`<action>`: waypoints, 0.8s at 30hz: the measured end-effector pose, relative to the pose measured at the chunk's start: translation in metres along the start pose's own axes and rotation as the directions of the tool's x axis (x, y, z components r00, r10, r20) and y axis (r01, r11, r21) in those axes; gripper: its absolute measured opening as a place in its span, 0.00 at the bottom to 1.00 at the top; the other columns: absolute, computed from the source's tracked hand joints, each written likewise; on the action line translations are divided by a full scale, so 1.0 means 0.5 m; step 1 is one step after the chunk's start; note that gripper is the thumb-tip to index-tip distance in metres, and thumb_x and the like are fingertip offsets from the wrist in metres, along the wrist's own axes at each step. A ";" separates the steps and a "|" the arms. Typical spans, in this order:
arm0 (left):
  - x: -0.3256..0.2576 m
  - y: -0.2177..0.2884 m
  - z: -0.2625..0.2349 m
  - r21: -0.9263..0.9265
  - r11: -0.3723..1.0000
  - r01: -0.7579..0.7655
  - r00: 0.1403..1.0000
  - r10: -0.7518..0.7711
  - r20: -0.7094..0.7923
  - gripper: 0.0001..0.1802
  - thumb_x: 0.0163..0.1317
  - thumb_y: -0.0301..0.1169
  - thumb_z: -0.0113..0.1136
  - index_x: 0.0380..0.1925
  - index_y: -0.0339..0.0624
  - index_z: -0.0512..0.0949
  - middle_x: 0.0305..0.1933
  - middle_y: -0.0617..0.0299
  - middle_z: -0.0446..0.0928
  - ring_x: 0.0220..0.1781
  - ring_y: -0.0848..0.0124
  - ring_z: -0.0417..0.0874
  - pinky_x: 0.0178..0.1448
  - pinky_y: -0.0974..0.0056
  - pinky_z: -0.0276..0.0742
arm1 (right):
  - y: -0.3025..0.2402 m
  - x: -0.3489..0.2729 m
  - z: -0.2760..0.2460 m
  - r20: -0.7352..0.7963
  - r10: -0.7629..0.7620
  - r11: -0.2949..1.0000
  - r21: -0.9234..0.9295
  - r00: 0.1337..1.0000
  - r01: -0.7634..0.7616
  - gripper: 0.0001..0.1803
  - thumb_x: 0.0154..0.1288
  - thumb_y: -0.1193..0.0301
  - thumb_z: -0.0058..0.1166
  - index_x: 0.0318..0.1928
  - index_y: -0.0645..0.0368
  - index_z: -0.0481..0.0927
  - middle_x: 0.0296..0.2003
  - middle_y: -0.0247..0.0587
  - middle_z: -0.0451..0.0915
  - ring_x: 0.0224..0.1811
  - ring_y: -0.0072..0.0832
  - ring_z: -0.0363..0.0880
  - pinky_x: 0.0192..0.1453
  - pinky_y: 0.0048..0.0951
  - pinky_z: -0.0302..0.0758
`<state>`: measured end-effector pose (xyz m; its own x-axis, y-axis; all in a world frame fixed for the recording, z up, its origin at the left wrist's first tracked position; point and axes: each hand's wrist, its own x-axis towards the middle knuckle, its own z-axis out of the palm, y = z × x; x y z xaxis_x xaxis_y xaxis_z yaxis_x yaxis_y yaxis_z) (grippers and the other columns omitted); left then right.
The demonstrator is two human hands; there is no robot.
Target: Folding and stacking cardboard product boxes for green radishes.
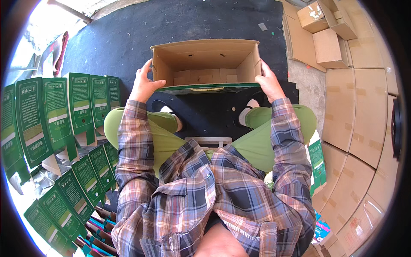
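Observation:
An open-topped cardboard box (205, 64), brown inside and green on its outer near side, stands in front of me above the dark mat. Slots show in its far wall, and a pale cord handle lies along the near side. My left hand (145, 83) grips the left end, thumb over the near corner and fingers along the outside. At the opposite end my right hand (269, 81) holds the right wall, its thumb by the near corner and its fingers outside. Flaps are visible on the box's bottom.
Rows of green printed boxes (58, 113) stand at my left. Large brown cartons (364, 115) are stacked along the right, with smaller opened cartons (329, 47) at the far right. A black mat (214, 21) covers the floor. My shoes (173, 115) are just below the box.

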<state>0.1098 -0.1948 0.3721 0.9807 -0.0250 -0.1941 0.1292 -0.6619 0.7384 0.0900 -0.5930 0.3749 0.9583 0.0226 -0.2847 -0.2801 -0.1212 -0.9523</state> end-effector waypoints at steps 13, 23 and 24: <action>0.011 0.012 0.003 -0.120 0.992 0.029 0.935 0.015 0.355 0.56 0.41 0.44 0.76 0.68 0.43 0.54 0.67 0.49 0.54 0.61 0.58 0.66 0.62 0.57 0.69 | -0.016 0.034 -0.012 0.105 0.187 0.959 -0.233 0.977 -0.159 0.35 0.58 0.62 0.58 0.65 0.59 0.63 0.61 0.49 0.66 0.63 0.35 0.65 0.63 0.34 0.64; 0.036 -0.020 0.009 -0.285 0.954 0.096 0.961 -0.014 0.275 0.47 0.49 0.46 0.70 0.65 0.38 0.58 0.62 0.42 0.66 0.64 0.56 0.68 0.64 0.57 0.65 | -0.005 0.058 -0.014 0.108 0.275 0.927 0.232 0.955 -0.293 0.38 0.64 0.48 0.51 0.64 0.63 0.63 0.63 0.47 0.62 0.64 0.32 0.63 0.64 0.35 0.64; 0.038 -0.029 0.011 -0.240 0.969 0.064 0.984 -0.021 0.177 0.44 0.51 0.44 0.69 0.64 0.37 0.61 0.60 0.42 0.68 0.61 0.57 0.71 0.62 0.58 0.68 | -0.009 0.054 -0.004 0.109 0.247 0.928 0.260 0.963 -0.267 0.35 0.64 0.51 0.52 0.63 0.63 0.64 0.62 0.47 0.64 0.63 0.32 0.65 0.63 0.34 0.65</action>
<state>0.1259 -0.1899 0.3542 0.9363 -0.1429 -0.3209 0.2234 -0.4626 0.8579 0.1173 -0.5938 0.3716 0.8477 0.0999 -0.5210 -0.5304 0.1400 -0.8361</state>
